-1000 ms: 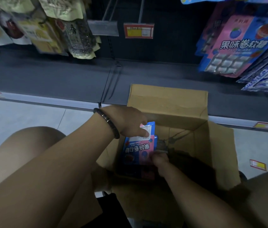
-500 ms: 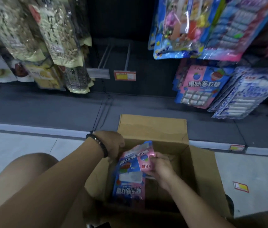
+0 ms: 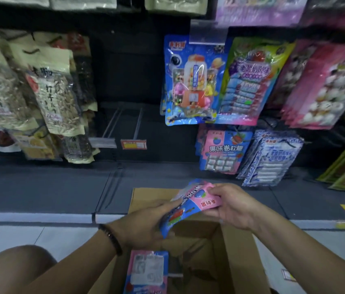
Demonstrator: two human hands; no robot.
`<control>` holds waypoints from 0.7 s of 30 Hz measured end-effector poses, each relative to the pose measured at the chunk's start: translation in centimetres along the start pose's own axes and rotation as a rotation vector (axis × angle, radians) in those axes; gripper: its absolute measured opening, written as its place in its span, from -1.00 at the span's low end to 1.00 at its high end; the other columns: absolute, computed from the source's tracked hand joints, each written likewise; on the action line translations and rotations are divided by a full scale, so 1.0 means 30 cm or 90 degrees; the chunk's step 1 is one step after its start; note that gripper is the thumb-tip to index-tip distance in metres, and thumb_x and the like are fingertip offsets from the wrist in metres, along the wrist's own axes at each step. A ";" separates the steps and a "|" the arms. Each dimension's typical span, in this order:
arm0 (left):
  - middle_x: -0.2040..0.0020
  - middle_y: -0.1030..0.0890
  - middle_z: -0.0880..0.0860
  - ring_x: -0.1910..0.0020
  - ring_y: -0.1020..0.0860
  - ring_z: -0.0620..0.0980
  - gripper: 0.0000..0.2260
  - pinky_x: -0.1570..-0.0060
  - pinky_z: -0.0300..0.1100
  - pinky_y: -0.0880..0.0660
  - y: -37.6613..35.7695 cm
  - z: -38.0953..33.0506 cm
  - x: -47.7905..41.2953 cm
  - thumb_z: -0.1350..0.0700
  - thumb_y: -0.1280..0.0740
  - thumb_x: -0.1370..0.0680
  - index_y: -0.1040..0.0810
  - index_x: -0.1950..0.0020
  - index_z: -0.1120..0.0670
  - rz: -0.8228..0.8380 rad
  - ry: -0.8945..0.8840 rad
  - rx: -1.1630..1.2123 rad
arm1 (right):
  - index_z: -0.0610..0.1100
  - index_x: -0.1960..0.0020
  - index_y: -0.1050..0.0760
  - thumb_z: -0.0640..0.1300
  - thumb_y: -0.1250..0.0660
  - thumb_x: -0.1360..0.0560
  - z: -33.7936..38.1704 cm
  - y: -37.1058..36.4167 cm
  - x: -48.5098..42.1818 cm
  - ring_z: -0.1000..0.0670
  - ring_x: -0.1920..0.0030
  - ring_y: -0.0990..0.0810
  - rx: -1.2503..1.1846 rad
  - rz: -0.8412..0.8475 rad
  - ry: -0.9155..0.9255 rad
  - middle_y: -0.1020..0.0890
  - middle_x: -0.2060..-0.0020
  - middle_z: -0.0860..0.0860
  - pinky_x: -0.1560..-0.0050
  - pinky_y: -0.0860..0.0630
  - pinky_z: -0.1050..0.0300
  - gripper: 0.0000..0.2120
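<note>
2 hands hold a glossy plastic candy pkt, pink & blue, flat, floppy and bent into a curve, just above the open cardboard box. The left hand has its grip clamped on the pkt's lower blue end, fingers curled under. The right hand has its grip pinched on the upper pink end, thumb on top. It may be a thin stack, not 1; can't tell. The box is brown, matte, rectangular, flaps up, on pale floor tiles. In it 1 spare pkt lies flat, w/ a clear window. 1 dark beaded bracelet sits on the left wrist. Behind, a bunch of matching pkts hangs. Left of it are 2 bare wire pegs and 1 orange price tag.
</note>
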State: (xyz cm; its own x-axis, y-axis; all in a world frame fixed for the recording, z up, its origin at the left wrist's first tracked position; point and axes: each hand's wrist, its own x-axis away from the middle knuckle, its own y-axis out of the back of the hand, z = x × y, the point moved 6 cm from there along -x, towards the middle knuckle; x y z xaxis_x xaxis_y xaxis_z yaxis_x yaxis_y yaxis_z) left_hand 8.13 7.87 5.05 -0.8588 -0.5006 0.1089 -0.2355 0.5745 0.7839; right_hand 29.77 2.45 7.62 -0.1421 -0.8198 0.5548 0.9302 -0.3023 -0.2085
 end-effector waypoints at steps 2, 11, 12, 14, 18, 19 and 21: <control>-0.41 -0.48 -0.32 -0.37 -0.45 -0.34 -0.50 -0.36 -0.33 -0.47 0.036 -0.013 -0.015 -0.15 -0.35 -0.65 -0.32 -0.56 -0.38 -0.071 0.011 0.018 | -0.36 -0.36 -0.45 -0.26 -0.22 -0.72 0.009 0.031 0.002 -0.27 -0.10 -0.75 0.020 -0.013 0.008 -0.72 -0.12 -0.33 -0.06 -0.72 -0.24 -0.74; 0.18 -0.78 0.13 0.39 -0.72 0.08 -0.78 0.54 -0.29 -0.47 0.107 -0.067 -0.056 0.01 -0.27 -0.72 -0.62 -0.12 0.12 -0.308 0.227 0.474 | -0.29 -0.19 -0.57 -0.13 -0.15 -0.77 0.088 0.126 0.010 -0.32 0.04 -0.76 0.213 -0.060 0.121 -0.74 -0.04 -0.27 0.12 -0.64 -0.12 -0.71; 0.20 -0.77 0.13 0.42 -0.70 0.05 -0.76 0.56 -0.30 -0.45 0.113 -0.074 -0.057 0.00 -0.26 -0.73 -0.63 -0.11 0.14 -0.315 0.235 0.488 | -0.24 -0.19 -0.56 -0.13 -0.19 -0.75 0.097 0.141 0.009 -0.23 0.15 -0.75 0.249 -0.091 0.153 -0.73 -0.03 -0.26 0.26 -0.59 0.01 -0.77; 0.29 -0.75 0.10 0.49 -0.67 -0.03 -0.70 0.59 -0.33 -0.43 0.122 -0.095 -0.063 -0.01 -0.23 -0.74 -0.64 -0.04 0.16 -0.314 0.246 0.481 | -0.07 -0.18 -0.52 -0.09 -0.33 -0.69 0.121 0.164 0.012 -0.07 0.28 -0.71 0.330 -0.162 0.228 -0.71 -0.01 -0.15 0.33 -0.51 0.11 -0.90; 0.34 -0.73 0.10 0.51 -0.63 -0.05 -0.59 0.52 -0.28 -0.50 0.138 -0.118 -0.081 -0.10 -0.19 -0.74 -0.67 0.04 0.14 -0.275 0.264 0.435 | 0.04 -0.31 -0.49 -0.03 -0.42 -0.64 0.133 0.144 0.034 -0.15 0.31 -0.72 0.245 -0.142 0.304 -0.69 -0.08 0.03 0.36 -0.53 0.09 -0.73; 0.29 -0.75 0.11 0.46 -0.65 -0.03 -0.56 0.46 -0.25 -0.53 0.140 -0.120 -0.089 -0.14 -0.18 -0.73 -0.69 0.01 0.14 -0.257 0.260 0.422 | 0.01 -0.29 -0.52 -0.03 -0.41 -0.65 0.136 0.141 0.042 -0.15 0.34 -0.71 0.226 -0.146 0.327 -0.70 -0.05 0.04 0.37 -0.55 0.08 -0.77; 0.24 -0.76 0.12 0.39 -0.66 0.00 -0.52 0.40 -0.25 -0.53 0.139 -0.117 -0.105 -0.19 -0.16 -0.72 -0.71 -0.02 0.14 -0.246 0.257 0.406 | -0.08 -0.10 -0.62 -0.03 -0.38 -0.67 0.146 0.147 0.065 -0.08 0.41 -0.67 0.248 -0.202 0.382 -0.73 0.14 0.00 0.39 -0.54 0.10 -0.87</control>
State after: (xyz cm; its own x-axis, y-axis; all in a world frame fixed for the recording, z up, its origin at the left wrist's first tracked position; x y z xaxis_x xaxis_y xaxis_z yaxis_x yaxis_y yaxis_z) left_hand 11.43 9.58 10.12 -0.4655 -0.8601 0.2089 -0.7949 0.5100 0.3286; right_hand 35.08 1.66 11.31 -0.4765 -0.8791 -0.0135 0.8505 -0.4648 0.2460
